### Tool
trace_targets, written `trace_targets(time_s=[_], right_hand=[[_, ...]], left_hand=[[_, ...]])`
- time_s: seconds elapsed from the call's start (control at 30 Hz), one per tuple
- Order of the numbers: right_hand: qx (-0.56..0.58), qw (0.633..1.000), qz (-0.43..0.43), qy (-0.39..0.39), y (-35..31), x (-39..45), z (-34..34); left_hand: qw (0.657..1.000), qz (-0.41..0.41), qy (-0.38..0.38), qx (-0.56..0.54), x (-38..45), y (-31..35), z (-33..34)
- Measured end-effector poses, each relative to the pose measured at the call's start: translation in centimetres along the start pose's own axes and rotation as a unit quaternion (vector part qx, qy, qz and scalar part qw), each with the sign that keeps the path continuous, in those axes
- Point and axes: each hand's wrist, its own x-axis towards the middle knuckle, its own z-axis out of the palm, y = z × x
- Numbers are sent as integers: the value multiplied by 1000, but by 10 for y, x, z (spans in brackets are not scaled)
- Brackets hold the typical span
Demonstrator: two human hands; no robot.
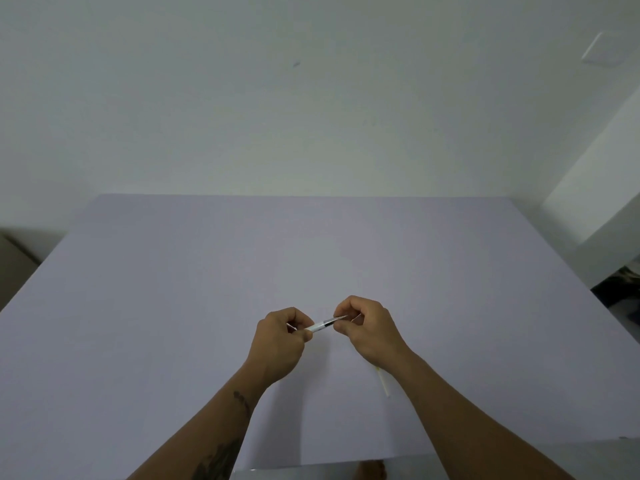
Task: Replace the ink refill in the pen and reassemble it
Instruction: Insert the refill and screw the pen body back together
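Observation:
A white pen barrel (316, 327) sticks out of my left hand (282, 337), which is closed around its rear part above the table. A thin dark refill with a pointed tip (333, 320) runs from the barrel's open end toward my right hand (367, 329), whose thumb and fingers pinch it near the tip. Both hands hover close together over the middle of the lavender table (207, 289). A second thin pale refill (383, 382) lies on the table just below my right wrist, partly hidden by the forearm.
The lavender table reaches a white wall at the back. A brown box edge (14, 265) shows at the far left, and dark objects (620, 289) sit beyond the table's right edge. A bare foot (372, 471) shows below the front edge.

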Motion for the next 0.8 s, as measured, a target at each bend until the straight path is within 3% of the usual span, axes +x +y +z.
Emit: trace_targets(time_s=[0.8], right_hand=[[-33,999,-2,-9,-2,6,2]], left_hand=[[1000,4,-11,-4,6,0,-5]])
